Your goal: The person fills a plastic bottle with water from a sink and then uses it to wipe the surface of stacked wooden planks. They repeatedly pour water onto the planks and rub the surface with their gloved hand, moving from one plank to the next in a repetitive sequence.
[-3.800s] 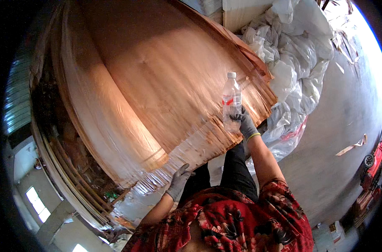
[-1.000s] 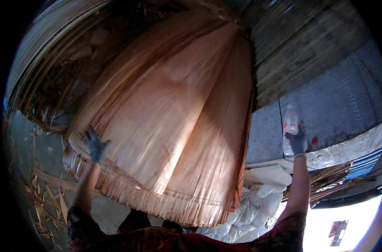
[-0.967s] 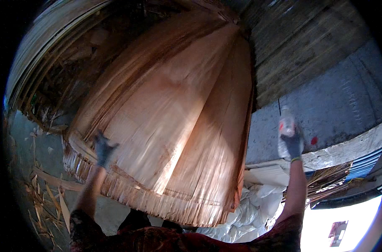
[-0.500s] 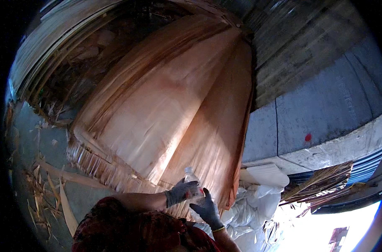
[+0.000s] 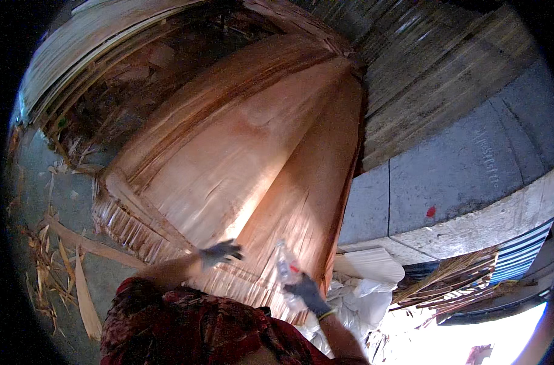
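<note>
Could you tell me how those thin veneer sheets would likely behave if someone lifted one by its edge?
The veneer sheets look very thin, so one would probably flop and bend. The frayed, splintered lower edge suggests they crack easily. Each sheet is likely light.

Veneer yard/wood workshop: big stack of thin veneer sheets (image 5: 240, 158), wood scraps (image 5: 64, 267) on concrete floor.

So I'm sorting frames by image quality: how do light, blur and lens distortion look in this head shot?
Head view: strong fisheye, the grey wall seams bend toward a black rim. Sunlight streaks the veneer stack warm orange, its upper left in shadow. The lower right corner blows out white. The clear plastic bottle in the gloved right hand is slightly smeared; the gloved left hand reads sharper.
</note>
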Available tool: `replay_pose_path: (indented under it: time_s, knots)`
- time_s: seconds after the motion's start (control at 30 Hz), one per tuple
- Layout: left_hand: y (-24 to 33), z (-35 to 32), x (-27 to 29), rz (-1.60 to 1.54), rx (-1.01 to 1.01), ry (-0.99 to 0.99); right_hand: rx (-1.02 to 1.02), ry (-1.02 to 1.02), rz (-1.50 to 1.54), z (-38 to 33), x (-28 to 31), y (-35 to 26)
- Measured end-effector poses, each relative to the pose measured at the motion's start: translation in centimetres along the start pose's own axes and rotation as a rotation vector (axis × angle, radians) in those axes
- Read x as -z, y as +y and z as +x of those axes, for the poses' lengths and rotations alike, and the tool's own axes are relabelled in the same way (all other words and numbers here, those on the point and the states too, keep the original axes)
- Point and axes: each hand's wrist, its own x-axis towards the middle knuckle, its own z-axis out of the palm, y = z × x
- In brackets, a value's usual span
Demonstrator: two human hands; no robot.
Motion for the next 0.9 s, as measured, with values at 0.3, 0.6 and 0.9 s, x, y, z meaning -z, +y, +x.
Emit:
replay_pose_path:
  time_s: [0.3,0.6,0.9]
  knots:
    - [-22.9,-17.7,27.6,-0.442,-0.161,0.865,0.326,0.79,-0.996,11.9,32.0,-9.5]
    - [-35.8,-21.1,23.2,0.01,0.18,0.775,0.221,0.942,-1.038,8.7,37.0,-7.4]
    - [-34.0,-19.5,24.0,0.152,0.185,0.668,-0.166,0.218,-1.505,-7.1,22.3,1.9]
